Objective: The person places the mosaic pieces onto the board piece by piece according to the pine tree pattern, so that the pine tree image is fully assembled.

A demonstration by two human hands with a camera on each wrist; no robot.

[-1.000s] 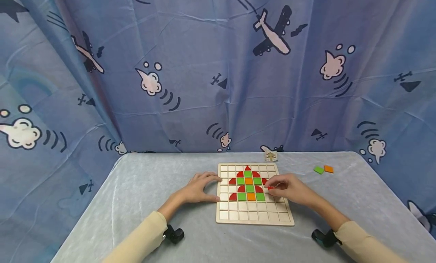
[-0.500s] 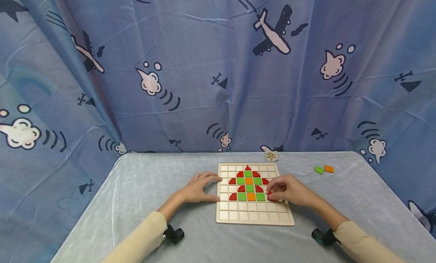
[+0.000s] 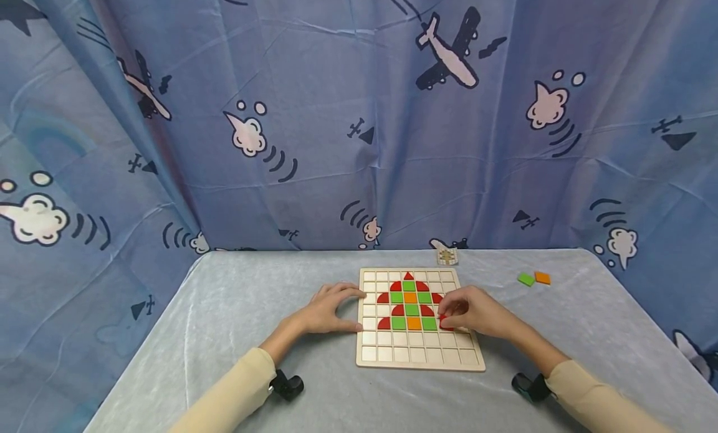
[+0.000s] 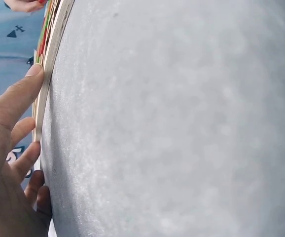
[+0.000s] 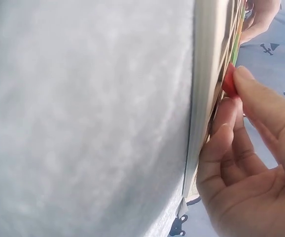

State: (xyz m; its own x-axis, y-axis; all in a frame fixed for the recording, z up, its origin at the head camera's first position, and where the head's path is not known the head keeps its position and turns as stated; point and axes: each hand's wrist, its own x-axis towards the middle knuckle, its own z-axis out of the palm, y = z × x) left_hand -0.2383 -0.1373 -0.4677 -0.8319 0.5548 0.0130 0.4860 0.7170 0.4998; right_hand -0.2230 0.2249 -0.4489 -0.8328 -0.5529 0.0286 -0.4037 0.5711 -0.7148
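A wooden grid board lies on the table with red, green and orange tiles set in a stepped tree shape. My right hand pinches a red tile between thumb and fingers. That tile is close over a cell to the right of the lowest tile row, whose end is a green tile. On the board's left side, my left hand rests with thumb and fingertips against the edge, fingers spread and relaxed. In the left wrist view its thumb touches the wooden rim.
A loose green tile and an orange tile lie on the table to the right, behind the right hand. A small patterned card sits beyond the board's far edge. A printed blue curtain hangs behind the grey-white tablecloth.
My right hand has shifted slightly toward the near side with the red tile, down to the level of the lowest tile row. The left hand and the board have stayed still.
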